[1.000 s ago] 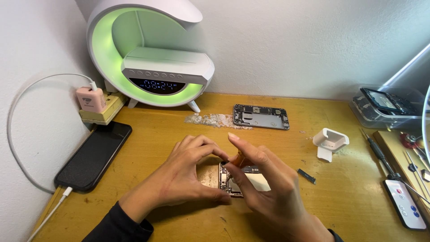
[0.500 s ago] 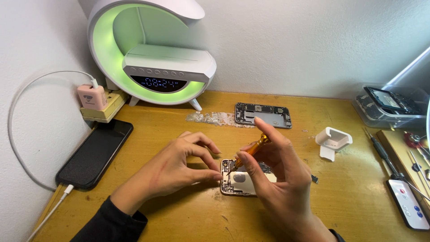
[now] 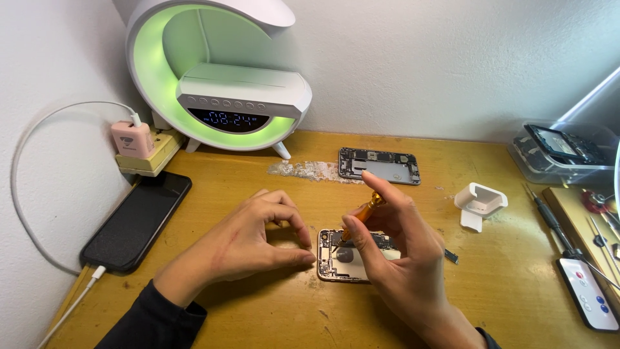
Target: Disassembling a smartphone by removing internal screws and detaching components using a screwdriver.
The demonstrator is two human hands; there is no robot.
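An opened phone body (image 3: 339, 258) with bare circuitry lies on the wooden desk (image 3: 258, 304) in front of me. My left hand (image 3: 248, 242) rests at its left edge, thumb and fingertips touching the frame. My right hand (image 3: 400, 255) holds a small orange-handled screwdriver (image 3: 363, 214) tilted, its tip down on the phone's insides. The right hand covers the phone's right half.
A second stripped phone chassis (image 3: 380, 165) lies further back. A black phone (image 3: 137, 220) charges at the left beside a power strip (image 3: 147, 155) with a pink adapter. A green-lit clock lamp (image 3: 226, 84) stands behind. At the right: a white holder (image 3: 480, 201), tools (image 3: 549, 216), a remote (image 3: 588, 294), a clear box (image 3: 562, 152).
My right hand has lifted and turned, bringing the screwdriver upright and uncovering more of the opened phone. The left hand has slid slightly left along the frame.
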